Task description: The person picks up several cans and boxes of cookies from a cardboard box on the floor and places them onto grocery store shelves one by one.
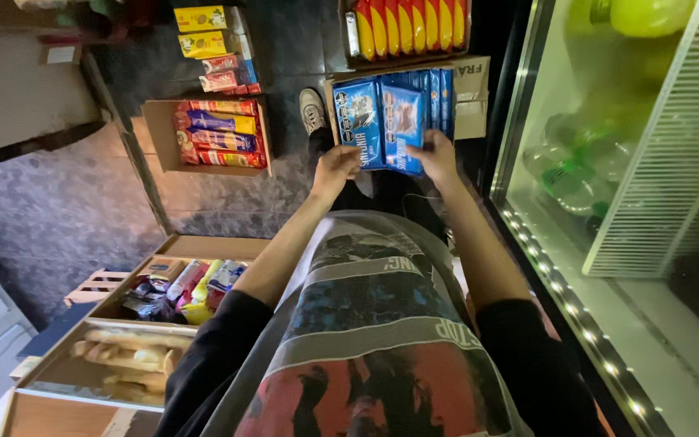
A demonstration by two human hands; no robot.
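**Blue packs being lined up in a floor carton**

Left to right. Far left, low: a wooden display case (82, 364) with long bread loaves under its glass, and a carton of mixed snack packets (184, 287) just behind it. Further up, an open cardboard box (159, 133) with red, blue and yellow wrapped rolls lying flat; more yellow and red packs (212, 44) stacked above that.

Centre: person standing, both arms stretched down. Left hand (333, 170) grips the lower left edge of the front blue snack packs (382, 125), fingers curled on the wrapper. Right hand (438, 158) clasps the lower right corner of the same front packs, thumb side on the face. The packs stand upright in a row inside a cardboard carton (471, 97) on the floor, front ones tilted slightly toward the person.

Step, as I read it: seating or squaring the front packs in the row, mid-placement, both hands engaged. Next move likely calls for pushing the pair upright against the others without creasing the wrappers, then letting go.

A shoe (311, 109) sits just beside the carton's left side, close to the working spot. Above the carton, a tray of red-and-yellow packets (406, 28), touching or nearly so, can't tell. Right: glass-door fridge (608, 202) with green bottles, its lit frame close beside the right arm, so little elbow room that side.
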